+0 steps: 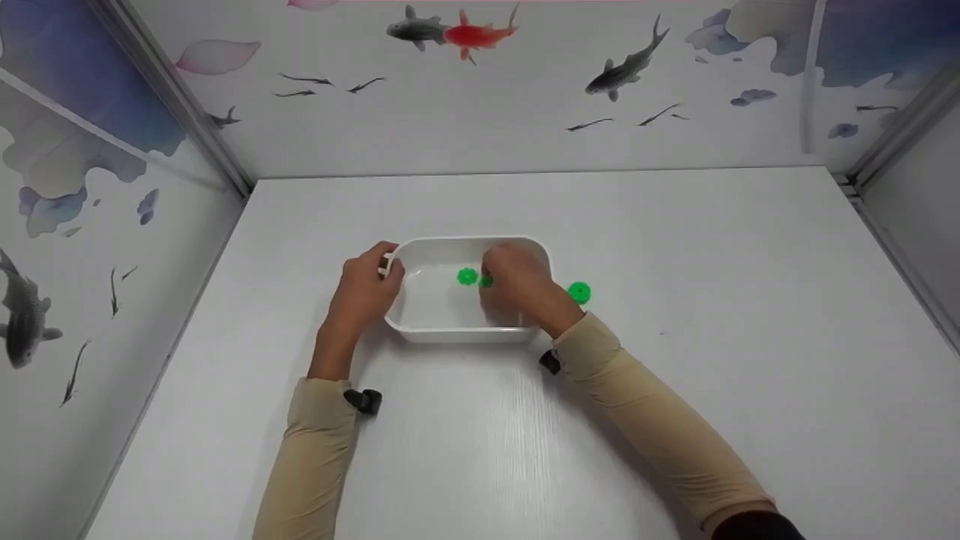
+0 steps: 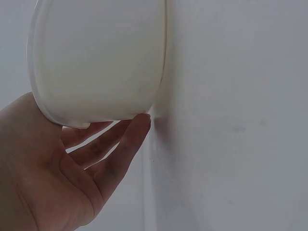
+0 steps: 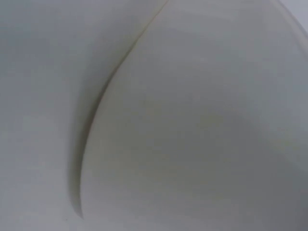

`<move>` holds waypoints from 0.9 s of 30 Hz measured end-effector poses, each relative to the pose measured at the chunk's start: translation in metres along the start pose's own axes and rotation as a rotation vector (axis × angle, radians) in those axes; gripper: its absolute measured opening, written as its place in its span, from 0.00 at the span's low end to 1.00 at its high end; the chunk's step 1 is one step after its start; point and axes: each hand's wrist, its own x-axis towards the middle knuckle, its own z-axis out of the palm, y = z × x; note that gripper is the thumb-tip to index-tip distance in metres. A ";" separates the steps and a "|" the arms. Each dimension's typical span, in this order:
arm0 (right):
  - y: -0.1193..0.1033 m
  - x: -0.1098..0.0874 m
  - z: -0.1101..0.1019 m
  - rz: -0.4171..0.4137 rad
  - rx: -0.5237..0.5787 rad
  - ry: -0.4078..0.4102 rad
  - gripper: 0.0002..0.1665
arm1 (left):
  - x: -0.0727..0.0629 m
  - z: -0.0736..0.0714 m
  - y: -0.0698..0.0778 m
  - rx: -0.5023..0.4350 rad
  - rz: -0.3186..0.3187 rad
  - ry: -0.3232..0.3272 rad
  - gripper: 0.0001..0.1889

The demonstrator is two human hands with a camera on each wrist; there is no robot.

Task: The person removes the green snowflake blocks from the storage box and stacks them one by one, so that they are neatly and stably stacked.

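A white rectangular tray (image 1: 442,330) with rounded corners sits on the table. My left hand (image 1: 367,286) grips its left end, thumb over the rim and fingers around the outside wall; the left wrist view shows that hand (image 2: 72,168) against the tray's outer side (image 2: 101,62). Inside the tray, toward the right, my right hand (image 1: 519,276) has its fingers curled at a small green piece (image 1: 486,282), which they partly cover and appear to pinch. Just left of it lies a green flower-shaped piece (image 1: 467,277). The right wrist view holds only the tray's outer wall (image 3: 192,125).
Another round green piece (image 1: 579,292) with a scalloped edge lies on the white table (image 1: 712,315), right of the tray and beside my right wrist. Panels with fish pictures (image 1: 480,112) rise at the table's back and left edges.
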 end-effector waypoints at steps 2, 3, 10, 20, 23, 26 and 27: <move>-0.002 -0.001 -0.001 0.022 -0.012 -0.015 0.02 | 0.000 0.000 0.000 -0.001 0.001 0.000 0.20; -0.003 -0.002 -0.001 0.029 -0.021 -0.017 0.01 | 0.000 0.000 0.000 -0.002 0.002 -0.001 0.21; -0.010 -0.006 -0.001 0.042 -0.011 -0.034 0.06 | 0.001 -0.001 -0.001 0.003 -0.003 -0.009 0.21; -0.001 -0.007 0.002 -0.014 0.068 -0.009 0.10 | 0.000 -0.001 -0.002 0.001 -0.004 -0.007 0.21; 0.003 -0.010 0.000 -0.074 0.086 0.022 0.17 | 0.000 -0.001 -0.001 -0.004 -0.008 -0.015 0.21; 0.006 -0.013 -0.004 -0.140 0.096 0.066 0.20 | 0.000 -0.001 -0.001 -0.006 -0.010 -0.022 0.22; 0.007 -0.014 -0.005 -0.161 0.099 0.083 0.20 | 0.000 -0.001 -0.001 -0.007 -0.009 -0.022 0.22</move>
